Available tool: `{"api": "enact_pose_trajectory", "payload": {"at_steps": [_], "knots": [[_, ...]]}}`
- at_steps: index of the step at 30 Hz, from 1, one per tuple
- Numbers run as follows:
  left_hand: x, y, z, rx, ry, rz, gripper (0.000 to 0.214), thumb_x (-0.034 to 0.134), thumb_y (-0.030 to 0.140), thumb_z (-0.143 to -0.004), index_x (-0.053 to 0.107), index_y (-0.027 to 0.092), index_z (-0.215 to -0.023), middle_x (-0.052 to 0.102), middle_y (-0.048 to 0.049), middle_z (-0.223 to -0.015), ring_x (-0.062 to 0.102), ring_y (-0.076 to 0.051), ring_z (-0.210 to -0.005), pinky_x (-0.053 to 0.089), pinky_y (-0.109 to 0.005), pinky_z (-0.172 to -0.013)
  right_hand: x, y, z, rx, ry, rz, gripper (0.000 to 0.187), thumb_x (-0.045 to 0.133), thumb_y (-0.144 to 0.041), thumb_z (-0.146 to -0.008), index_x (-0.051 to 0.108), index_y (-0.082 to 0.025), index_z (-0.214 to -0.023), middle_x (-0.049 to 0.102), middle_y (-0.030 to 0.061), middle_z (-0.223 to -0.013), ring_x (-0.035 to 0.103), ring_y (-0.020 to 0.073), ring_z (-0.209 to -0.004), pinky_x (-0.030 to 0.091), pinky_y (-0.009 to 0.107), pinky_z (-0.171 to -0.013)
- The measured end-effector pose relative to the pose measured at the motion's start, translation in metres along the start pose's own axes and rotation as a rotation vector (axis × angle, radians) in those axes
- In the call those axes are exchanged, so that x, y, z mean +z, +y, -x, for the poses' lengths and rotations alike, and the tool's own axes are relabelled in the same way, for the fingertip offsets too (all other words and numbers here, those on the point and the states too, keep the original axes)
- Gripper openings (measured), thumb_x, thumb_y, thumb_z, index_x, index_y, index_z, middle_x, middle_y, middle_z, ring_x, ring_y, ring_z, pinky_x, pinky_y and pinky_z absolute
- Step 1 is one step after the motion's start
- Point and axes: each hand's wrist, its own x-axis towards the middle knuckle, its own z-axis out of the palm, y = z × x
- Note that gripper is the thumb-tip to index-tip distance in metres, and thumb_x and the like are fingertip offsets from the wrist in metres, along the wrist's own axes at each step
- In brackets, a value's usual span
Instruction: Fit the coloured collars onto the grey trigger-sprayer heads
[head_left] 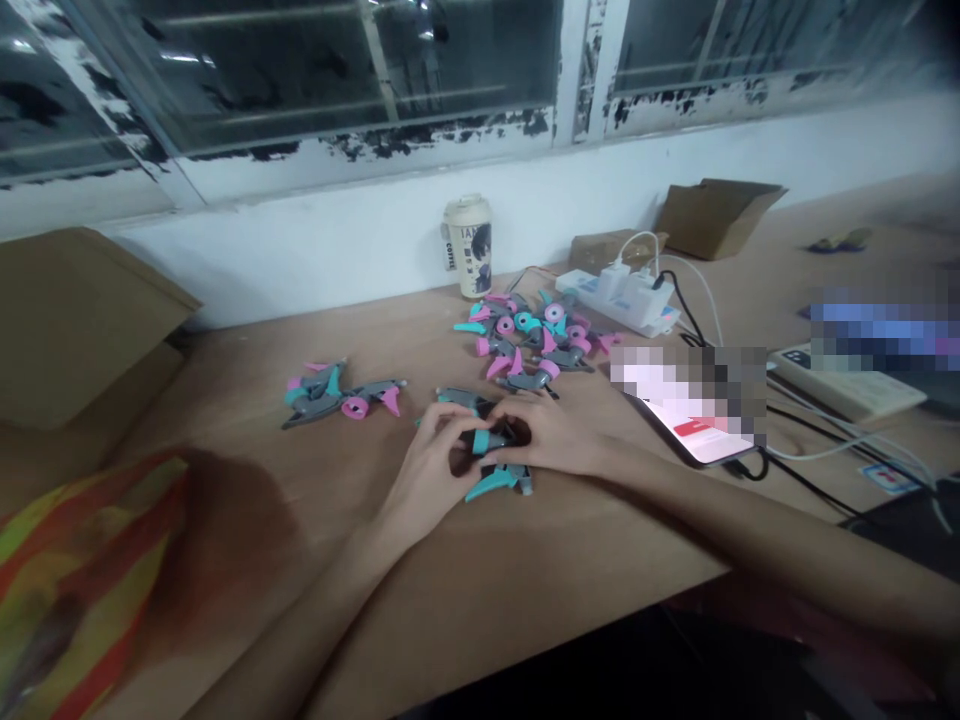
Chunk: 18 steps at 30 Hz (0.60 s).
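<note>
A grey trigger spray head with a teal collar and teal trigger (491,485) is between my two hands near the table's middle. My left hand (439,455) curls its fingers and thumb about the teal collar end. From the other side, my right hand (559,435) closes over the grey body, hiding part of it. Just beyond my fingers, another grey and teal spray head (456,397) shows in part. To the left lies a small group of grey, pink and teal spray heads (345,392). A larger pile of them (536,340) is behind my hands.
A paper coffee cup (471,250) stands by the wall. On the right are a lit phone (675,420), a power strip (622,300) with chargers and cables, and an open cardboard box (712,215). A cardboard box (75,330) and a red-yellow bag (90,580) occupy the left.
</note>
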Motion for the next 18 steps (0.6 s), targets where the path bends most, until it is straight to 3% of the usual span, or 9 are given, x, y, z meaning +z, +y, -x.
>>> {"api": "enact_pose_trajectory", "payload": {"at_steps": [3, 5, 9, 11, 13, 18], "knots": [[-0.001, 0.003, 0.000, -0.009, -0.061, 0.116, 0.039, 0.050, -0.001, -0.072, 0.059, 0.024, -0.100, 0.047, -0.0041, -0.113, 0.059, -0.014, -0.095, 0.056, -0.031, -0.080, -0.005, 0.002, 0.000, -0.009, -0.074, 0.004, 0.042, 0.066, -0.058, -0.068, 0.064, -0.021, -0.089, 0.067, 0.0016, -0.094, 0.059, 0.0207, -0.093, 0.037, 0.036, -0.083], [-0.002, -0.001, -0.001, -0.017, -0.037, 0.180, 0.036, 0.047, -0.001, -0.073, 0.061, 0.023, -0.096, 0.051, -0.0037, -0.110, 0.059, -0.015, -0.096, 0.056, -0.030, -0.079, -0.007, 0.002, 0.000, -0.013, -0.089, 0.013, 0.042, 0.066, -0.058, -0.067, 0.065, -0.023, -0.089, 0.068, 0.0013, -0.096, 0.059, 0.0214, -0.095, 0.036, 0.037, -0.084], [-0.003, -0.019, -0.002, -0.196, 0.199, 0.025, 0.017, 0.054, 0.011, -0.077, 0.061, 0.020, -0.088, 0.058, -0.0030, -0.093, 0.062, -0.015, -0.081, 0.056, -0.033, -0.075, -0.004, 0.000, 0.002, 0.035, -0.063, 0.048, 0.036, 0.070, -0.051, -0.067, 0.067, -0.025, -0.092, 0.069, 0.0003, -0.095, 0.060, 0.0220, -0.093, 0.036, 0.039, -0.087], [-0.002, -0.027, -0.005, -0.299, 0.251, -0.061, 0.015, 0.059, 0.017, -0.075, 0.059, 0.018, -0.090, 0.061, -0.0040, -0.091, 0.063, -0.017, -0.076, 0.056, -0.037, -0.075, -0.003, -0.002, 0.002, 0.054, -0.042, 0.048, 0.031, 0.072, -0.044, -0.067, 0.067, -0.024, -0.090, 0.069, -0.0002, -0.092, 0.061, 0.0206, -0.089, 0.037, 0.038, -0.085], [0.001, -0.032, -0.009, -0.307, 0.201, -0.013, 0.020, 0.058, 0.020, -0.077, 0.058, 0.017, -0.097, 0.064, -0.0064, -0.096, 0.064, -0.019, -0.084, 0.054, -0.040, -0.081, -0.003, -0.006, 0.002, 0.030, -0.007, 0.020, 0.028, 0.073, -0.041, -0.067, 0.067, -0.023, -0.088, 0.069, -0.0005, -0.088, 0.062, 0.0187, -0.085, 0.038, 0.037, -0.083], [0.007, -0.020, -0.015, -0.087, 0.031, 0.201, 0.046, 0.049, 0.018, -0.083, 0.044, 0.022, -0.128, 0.053, -0.0081, -0.131, 0.053, -0.022, -0.118, 0.045, -0.041, -0.098, -0.015, -0.017, 0.002, -0.096, 0.169, -0.145, 0.029, 0.073, -0.039, -0.069, 0.065, -0.020, -0.090, 0.068, 0.0016, -0.091, 0.060, 0.0182, -0.092, 0.040, 0.037, -0.088]]}}
